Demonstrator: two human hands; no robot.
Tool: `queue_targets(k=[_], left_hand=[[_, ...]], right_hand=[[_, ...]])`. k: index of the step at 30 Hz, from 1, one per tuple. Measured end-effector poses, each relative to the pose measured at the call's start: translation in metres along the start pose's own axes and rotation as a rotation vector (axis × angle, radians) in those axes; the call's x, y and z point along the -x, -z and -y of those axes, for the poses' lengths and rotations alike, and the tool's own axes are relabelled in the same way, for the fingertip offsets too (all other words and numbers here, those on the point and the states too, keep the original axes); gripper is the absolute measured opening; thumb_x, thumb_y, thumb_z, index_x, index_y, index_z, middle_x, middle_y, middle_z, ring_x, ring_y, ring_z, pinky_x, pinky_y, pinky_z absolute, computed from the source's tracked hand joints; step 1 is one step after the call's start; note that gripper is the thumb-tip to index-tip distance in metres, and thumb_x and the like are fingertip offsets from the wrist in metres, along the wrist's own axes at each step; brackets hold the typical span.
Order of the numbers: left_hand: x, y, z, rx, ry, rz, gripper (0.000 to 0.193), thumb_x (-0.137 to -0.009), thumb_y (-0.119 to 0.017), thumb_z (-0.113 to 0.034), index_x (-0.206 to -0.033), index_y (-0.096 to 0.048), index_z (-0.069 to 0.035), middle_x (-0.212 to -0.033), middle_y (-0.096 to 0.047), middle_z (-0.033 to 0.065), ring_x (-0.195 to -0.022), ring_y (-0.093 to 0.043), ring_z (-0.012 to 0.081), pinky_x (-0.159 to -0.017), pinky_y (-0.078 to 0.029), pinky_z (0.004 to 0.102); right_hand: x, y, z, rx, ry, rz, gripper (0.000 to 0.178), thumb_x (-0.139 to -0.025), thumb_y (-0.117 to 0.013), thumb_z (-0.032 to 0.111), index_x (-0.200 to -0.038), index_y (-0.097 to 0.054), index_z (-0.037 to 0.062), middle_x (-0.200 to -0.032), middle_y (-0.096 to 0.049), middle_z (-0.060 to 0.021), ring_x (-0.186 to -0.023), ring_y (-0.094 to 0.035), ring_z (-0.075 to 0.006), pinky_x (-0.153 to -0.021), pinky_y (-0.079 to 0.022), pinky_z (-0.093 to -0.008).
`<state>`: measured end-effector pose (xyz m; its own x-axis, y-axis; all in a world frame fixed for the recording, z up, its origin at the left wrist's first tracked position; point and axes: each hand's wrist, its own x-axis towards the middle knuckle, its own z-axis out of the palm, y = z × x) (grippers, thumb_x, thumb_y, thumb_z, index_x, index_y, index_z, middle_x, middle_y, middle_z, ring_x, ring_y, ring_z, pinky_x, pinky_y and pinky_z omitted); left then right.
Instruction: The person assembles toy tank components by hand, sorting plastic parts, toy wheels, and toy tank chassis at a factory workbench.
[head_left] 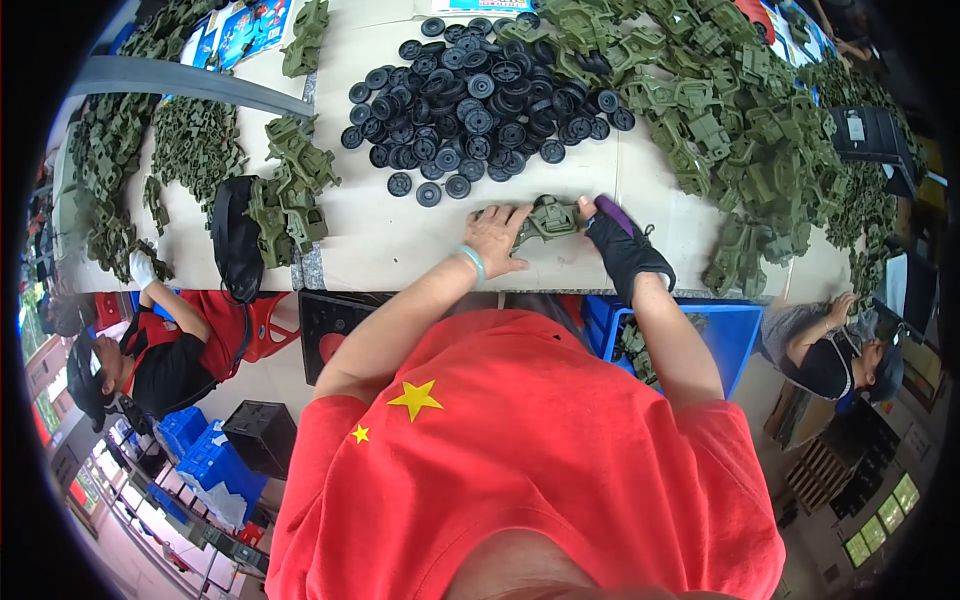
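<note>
A dark green plastic toy vehicle part (552,218) lies near the front of the table, between my two hands. My left hand (493,237), bare with a pale band at the wrist, grips its left end, with thumb and fingers around the edge. At the right end, my right hand (620,240) wears a black glove with purple trim and bare fingertips. Its fingertips pinch that end; the rest of its fingers are partly hidden by the glove. Just beyond, a large pile of black toy wheels (478,115) covers the table's middle.
A big heap of green plastic parts (745,130) spreads over the right side. More green parts (300,185) lie left, beside a black bag (237,235). A blue crate (735,335) stands under the table edge. One person works at each side; a grey bar (190,82) crosses upper left.
</note>
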<state>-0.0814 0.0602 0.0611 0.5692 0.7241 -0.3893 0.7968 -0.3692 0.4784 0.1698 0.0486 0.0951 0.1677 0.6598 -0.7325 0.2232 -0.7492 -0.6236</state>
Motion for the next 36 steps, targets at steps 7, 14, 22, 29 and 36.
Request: queue_targets(k=[7, 14, 22, 29, 36], left_hand=[[-0.005, -0.015, 0.002, -0.041, -0.005, -0.101, 0.086, -0.077, -0.082, -0.030, -0.153, -0.044, -0.019, -0.135, -0.061, 0.0138, -0.126, -0.057, 0.0337, -0.109, -0.042, 0.0548], [-0.004, -0.018, 0.000, -0.040, 0.010, -0.084, 0.082, -0.078, -0.081, -0.028, -0.152, -0.046, -0.018, -0.135, -0.060, 0.0147, -0.128, -0.055, 0.0342, -0.111, -0.041, 0.0549], [-0.002, -0.025, 0.000, 0.017, 0.030, -0.145, 0.085, -0.079, -0.082, -0.031, -0.152, -0.043, -0.013, -0.128, -0.065, 0.0148, -0.124, -0.059, 0.0321, -0.111, -0.041, 0.0527], [-0.001, -0.031, -0.016, -0.069, 0.115, -0.134, 0.072, -0.078, -0.082, -0.039, -0.138, -0.053, -0.010, -0.120, -0.070, 0.0112, -0.119, -0.062, 0.0286, -0.100, -0.047, 0.0495], [-0.001, -0.033, -0.016, -0.078, 0.070, -0.145, 0.069, -0.076, -0.083, -0.036, -0.134, -0.056, -0.010, -0.125, -0.067, 0.0108, -0.123, -0.059, 0.0288, -0.102, -0.046, 0.0488]], right_hand=[[-0.068, -0.019, 0.038, 0.762, 0.841, -0.362, 0.042, -0.088, -0.076, 0.026, -0.120, -0.065, 0.0009, -0.116, -0.070, -0.0214, -0.107, -0.068, -0.0389, -0.092, -0.054, -0.0462], [-0.083, -0.028, 0.050, 0.798, 0.784, -0.256, 0.028, -0.084, -0.075, 0.021, -0.109, -0.070, 0.0092, -0.106, -0.071, -0.0185, -0.102, -0.067, -0.0411, -0.088, -0.054, -0.0496], [-0.069, 0.030, -0.011, 0.041, 0.356, 0.031, 0.036, -0.104, -0.063, 0.030, -0.125, -0.063, 0.0004, -0.097, -0.074, -0.0112, -0.082, -0.069, -0.0244, -0.077, -0.056, -0.0363], [-0.021, 0.037, -0.043, -0.297, 0.222, 0.284, 0.031, -0.105, -0.065, 0.031, -0.118, -0.064, 0.0019, -0.089, -0.070, -0.0056, -0.076, -0.063, -0.0142, -0.073, -0.052, -0.0266], [0.028, 0.017, 0.032, 0.046, 0.319, 0.236, 0.053, -0.103, -0.067, 0.038, -0.141, -0.061, 0.0018, -0.119, -0.071, -0.0131, -0.101, -0.067, -0.0197, -0.090, -0.054, -0.0331]])
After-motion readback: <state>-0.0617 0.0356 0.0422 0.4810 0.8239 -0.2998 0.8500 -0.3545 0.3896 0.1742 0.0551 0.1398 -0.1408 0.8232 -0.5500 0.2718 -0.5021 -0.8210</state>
